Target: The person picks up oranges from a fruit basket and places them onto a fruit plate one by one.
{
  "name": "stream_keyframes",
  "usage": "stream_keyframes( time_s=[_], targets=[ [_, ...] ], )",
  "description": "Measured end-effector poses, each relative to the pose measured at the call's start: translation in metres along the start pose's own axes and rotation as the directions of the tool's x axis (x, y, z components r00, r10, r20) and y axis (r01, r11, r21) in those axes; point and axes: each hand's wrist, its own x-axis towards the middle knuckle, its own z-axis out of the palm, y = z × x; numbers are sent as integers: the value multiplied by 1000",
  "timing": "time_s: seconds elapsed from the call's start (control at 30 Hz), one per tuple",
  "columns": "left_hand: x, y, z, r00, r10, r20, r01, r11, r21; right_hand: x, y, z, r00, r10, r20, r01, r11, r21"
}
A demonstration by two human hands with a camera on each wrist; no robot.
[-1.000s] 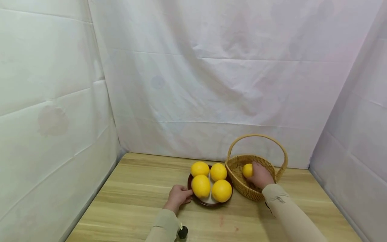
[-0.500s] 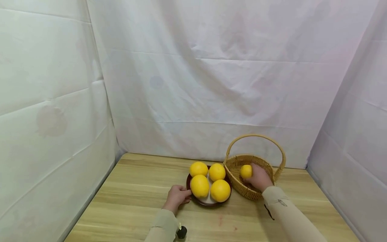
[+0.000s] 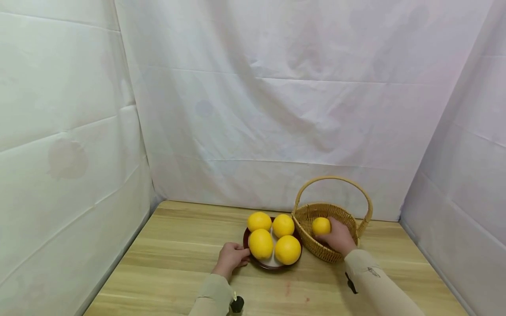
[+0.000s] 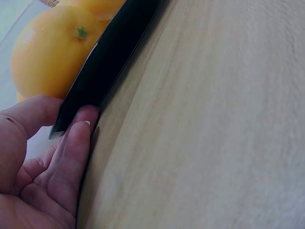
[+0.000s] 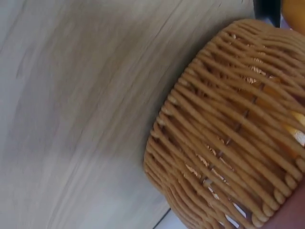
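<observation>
In the head view my left hand (image 3: 231,256) pinches the near-left rim of a dark round plate (image 3: 272,266) with a pale inside. The left wrist view has the thumb over the rim and the fingers (image 4: 76,143) beneath it. Several oranges (image 3: 287,249) sit on the plate; one orange (image 4: 52,50) with a green stem end rises close behind the thumb. On the right, my right hand (image 3: 341,236) reaches into a wicker basket (image 3: 316,248) and grips a single orange (image 3: 321,226) there. The right wrist view is mostly basket wall (image 5: 228,124), hiding the fingers.
The basket's tall arched handle (image 3: 334,177) stands up over its opening. Plate and basket are side by side on a wooden table (image 3: 182,237), near its back edge. White cloth (image 3: 253,109) encloses the back and both sides. A small black object (image 3: 237,304) shows by the left cuff.
My right hand has lowered the orange slightly inside the basket. The left hand stays at the plate's rim, and the whole head view has shifted a little.
</observation>
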Motion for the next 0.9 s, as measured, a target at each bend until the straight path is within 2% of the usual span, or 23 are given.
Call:
stream_keyframes(
  time_s=[0.23,0.47,0.77,0.9],
  targets=[
    [-1,1,1,1000,3,-2,-3,1000,-7,-4,-4,-1,998,64,24,-65,997,44],
    [1,-1,0,1000,10,-9,-10,1000,-4,-7,-8,-5,994,100,42,-105,986,132],
    [2,-1,1,1000,9,-9,-9,1000,-6,-21,-23,-15,984,165,64,-176,950,259],
    [2,-1,0,1000,11,-12,-11,1000,-7,-27,-28,-17,981,180,78,-196,916,350]
  ],
)
